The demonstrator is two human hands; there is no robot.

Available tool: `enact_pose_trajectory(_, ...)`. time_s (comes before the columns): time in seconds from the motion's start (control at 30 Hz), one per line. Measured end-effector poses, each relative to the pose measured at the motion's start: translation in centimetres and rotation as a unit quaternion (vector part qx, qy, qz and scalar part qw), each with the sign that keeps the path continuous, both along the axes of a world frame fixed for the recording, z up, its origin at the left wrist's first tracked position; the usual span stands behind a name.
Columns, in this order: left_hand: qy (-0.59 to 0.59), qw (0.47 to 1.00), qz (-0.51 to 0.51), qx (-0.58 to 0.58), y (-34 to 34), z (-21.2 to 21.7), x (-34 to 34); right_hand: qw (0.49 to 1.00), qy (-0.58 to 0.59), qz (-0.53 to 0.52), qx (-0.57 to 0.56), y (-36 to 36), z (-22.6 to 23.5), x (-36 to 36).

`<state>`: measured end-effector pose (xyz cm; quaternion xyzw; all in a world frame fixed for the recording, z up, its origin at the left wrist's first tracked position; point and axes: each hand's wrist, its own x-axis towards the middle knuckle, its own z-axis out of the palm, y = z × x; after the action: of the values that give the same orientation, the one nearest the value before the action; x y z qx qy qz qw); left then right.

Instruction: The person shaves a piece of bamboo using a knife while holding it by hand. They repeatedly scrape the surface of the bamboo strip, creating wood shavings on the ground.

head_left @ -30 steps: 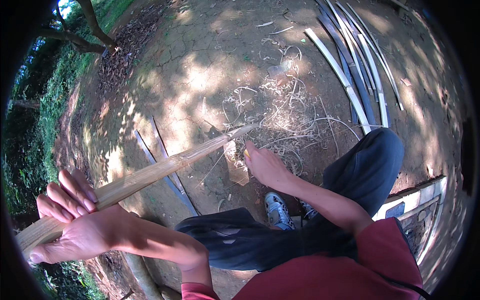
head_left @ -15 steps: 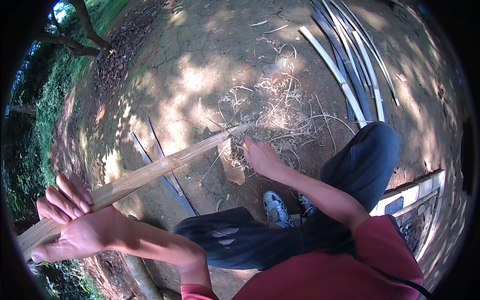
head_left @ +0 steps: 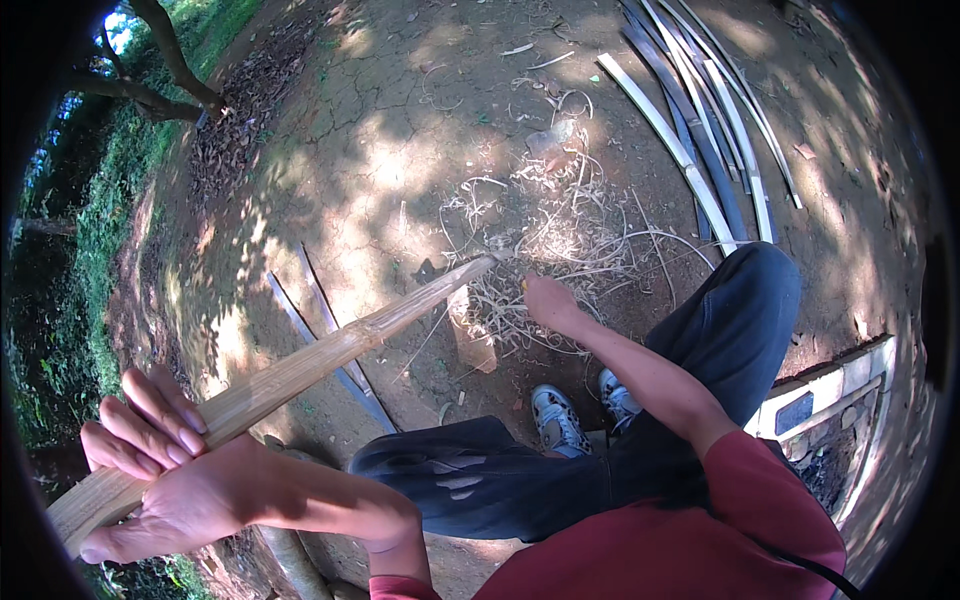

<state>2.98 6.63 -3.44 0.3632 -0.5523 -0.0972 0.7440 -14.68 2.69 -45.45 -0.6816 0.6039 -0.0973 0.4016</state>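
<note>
left hand (head_left: pixel 165 470) at near left, fingers wrapped round the butt of a long bamboo pole (head_left: pixel 300 365); pole runs up-right, tip by the shavings pile (head_left: pixel 555 235). right hand (head_left: pixel 548 302) just beside the tip, grip cannot be told. split strips (head_left: pixel 700 130) far right.

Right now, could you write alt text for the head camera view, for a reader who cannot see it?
A seated person's left hand grips the near end of a long split bamboo pole, while the right hand reaches down near its far tip, over a heap of pale shavings on bare earth. Cut bamboo strips lie beyond the knee.
</note>
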Motion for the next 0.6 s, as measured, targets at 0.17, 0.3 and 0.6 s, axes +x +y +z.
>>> enact_pose_trajectory(0.17, 0.002, 1.000, 0.010, 0.016, -1.2, 0.3, 0.3, 0.998, -0.041, 0.017, -0.034, -0.7, 6.5, 0.6)
enact_pose_trajectory(0.3, -0.004, 0.997, -0.069, 0.023, -1.3, 0.1, 2.5, 0.989, -0.131, 0.063, -0.016, 0.6, 16.3, 0.9)
enact_pose_trajectory(0.6, 0.027, 0.999, -0.020, 0.011, -1.4, 0.3, 2.8, 0.997, -0.068, 0.029, -0.033, 0.7, 5.2, 1.7)
